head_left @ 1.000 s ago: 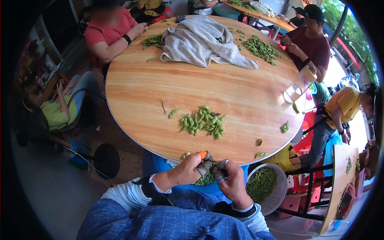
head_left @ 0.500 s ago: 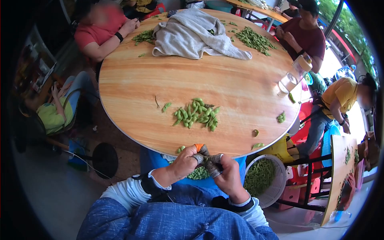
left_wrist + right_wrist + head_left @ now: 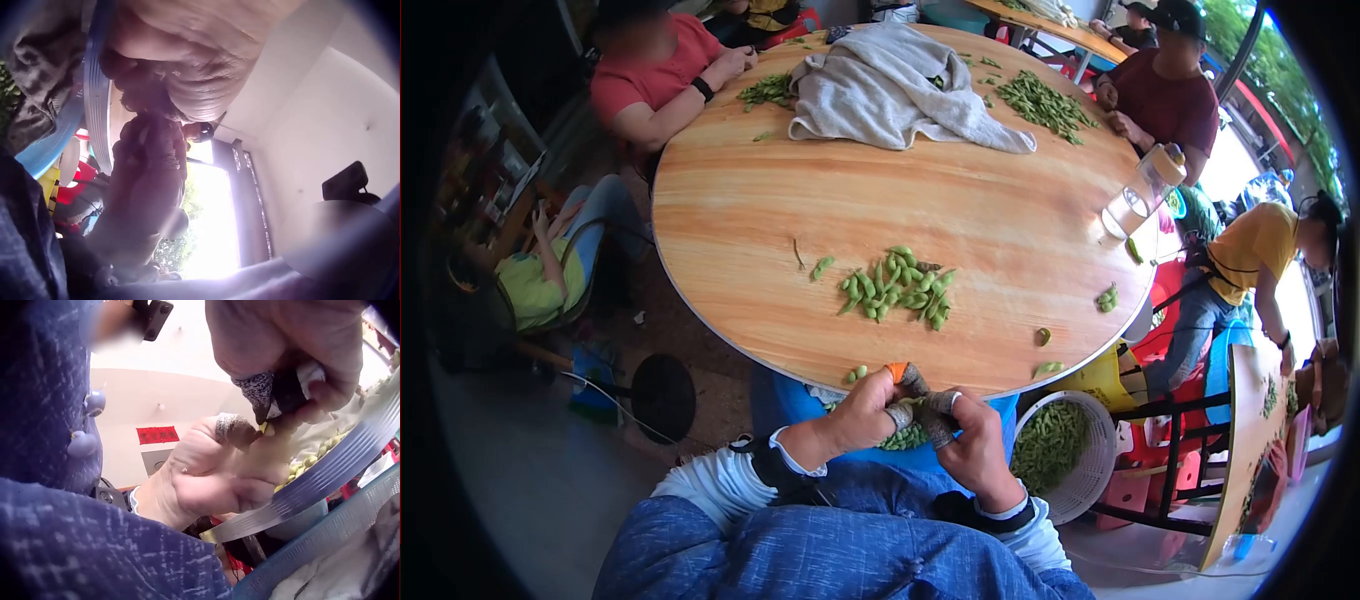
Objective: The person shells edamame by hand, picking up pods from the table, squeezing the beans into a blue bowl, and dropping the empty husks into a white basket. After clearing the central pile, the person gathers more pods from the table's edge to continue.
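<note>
Pinching a small yellow-green bean pod (image 3: pixel 267 429) between left hand (image 3: pixel 868 410) and right hand (image 3: pixel 978 442); best pressed gently along its seam.

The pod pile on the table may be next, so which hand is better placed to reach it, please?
Probably the left hand: its fingertips are nearer the pod pile, while the right hand is farther back. Both look occupied.

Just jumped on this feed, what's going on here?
A person's left hand and right hand pinch a small green piece, probably a pod, by the edge of a round wooden table. A pile of green pods lies on the table beyond them; a white basket holding more pods stands to the right.
</note>
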`<action>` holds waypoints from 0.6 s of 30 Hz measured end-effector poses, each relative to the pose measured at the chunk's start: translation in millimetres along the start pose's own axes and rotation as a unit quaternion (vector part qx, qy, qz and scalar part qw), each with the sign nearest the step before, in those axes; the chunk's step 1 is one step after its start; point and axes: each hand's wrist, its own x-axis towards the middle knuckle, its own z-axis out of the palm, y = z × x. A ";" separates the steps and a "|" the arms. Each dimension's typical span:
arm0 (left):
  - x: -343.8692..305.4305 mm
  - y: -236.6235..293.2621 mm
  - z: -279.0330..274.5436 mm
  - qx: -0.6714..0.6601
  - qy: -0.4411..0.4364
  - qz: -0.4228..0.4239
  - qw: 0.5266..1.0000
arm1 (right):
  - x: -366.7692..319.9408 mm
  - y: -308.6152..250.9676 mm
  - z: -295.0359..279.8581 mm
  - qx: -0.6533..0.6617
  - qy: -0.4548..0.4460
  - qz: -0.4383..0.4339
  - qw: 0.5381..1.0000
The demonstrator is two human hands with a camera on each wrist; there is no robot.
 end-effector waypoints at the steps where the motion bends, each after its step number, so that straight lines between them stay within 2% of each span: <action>1: -1.2 -1.3 -1.0 0.065 0.009 -0.003 0.998 | 0.4 -1.4 1.2 0.005 0.014 -0.003 1.000; 4: -7.6 13.2 -2.1 0.264 -0.056 -0.029 0.963 | -0.9 -0.7 -7.4 0.033 0.074 -0.007 0.997; 5: -9.6 22.3 -0.2 0.311 -0.079 -0.006 0.947 | -6.6 4.9 -14.9 0.049 0.101 0.026 0.993; 6: -10.8 25.1 -1.2 0.347 -0.082 0.056 0.933 | -12.0 11.7 -28.3 -0.006 0.131 0.016 0.991; 7: -11.5 27.2 -3.3 0.381 -0.085 0.118 0.913 | -16.1 12.8 -43.8 -0.044 0.152 0.068 0.985; 8: -12.5 29.7 -4.7 0.413 -0.089 0.180 0.888 | -25.0 29.1 -59.1 -0.135 0.157 0.065 0.976; 9: -10.3 38.5 -8.6 0.385 -0.075 0.202 0.898 | -29.7 31.8 -70.2 -0.150 0.207 0.104 0.961; 10: -6.8 42.6 -15.7 0.398 -0.029 0.197 0.895 | -39.8 39.2 -84.5 -0.229 0.206 0.165 0.937; 12: 3.3 49.7 -31.4 0.420 0.064 0.188 0.885 | -57.6 53.4 -103.2 -0.309 0.212 0.167 0.912; 14: 19.9 62.1 -49.6 0.540 0.160 0.142 0.814 | -61.8 51.3 -103.8 -0.283 0.228 0.185 0.913; 16: 42.3 62.6 -67.0 0.582 0.217 0.111 0.776 | -65.0 53.2 -101.0 -0.243 0.239 0.187 0.922; 17: 51.6 64.0 -71.5 0.627 0.220 0.080 0.743 | -65.2 57.8 -96.0 -0.215 0.241 0.180 0.929; 18: 58.3 62.2 -73.7 0.640 0.214 0.068 0.735 | -64.5 60.5 -91.9 -0.188 0.244 0.172 0.936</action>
